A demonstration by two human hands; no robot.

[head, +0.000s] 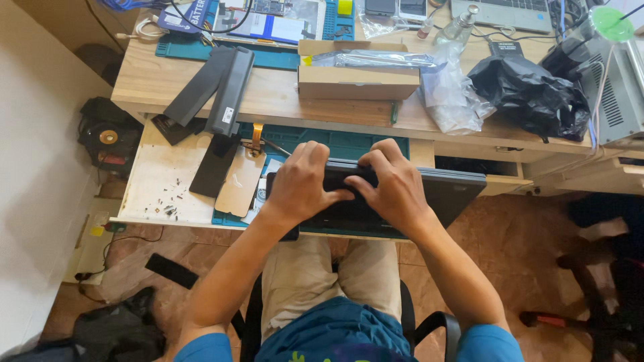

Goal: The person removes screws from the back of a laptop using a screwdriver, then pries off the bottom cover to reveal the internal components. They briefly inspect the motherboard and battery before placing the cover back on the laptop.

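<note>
A dark laptop (pixel 448 194) lies on the pull-out shelf (pixel 161 181) in front of me, partly over a teal work mat (pixel 349 142). My left hand (pixel 300 184) and my right hand (pixel 394 186) both press down on a black slab-shaped part (pixel 343 178) at the laptop's upper middle. Fingers of both hands curl over the part's far edge, and the thumbs meet near its centre. Most of the part is hidden under my hands.
Small screws (pixel 164 204) are scattered on the shelf's left. A beige flat panel (pixel 239 182) and black panels (pixel 213 166) lie beside the laptop. On the desk above are long black battery packs (pixel 221 84), a cardboard box (pixel 359 77), crumpled plastic bags (pixel 526 90) and another laptop (pixel 500 13).
</note>
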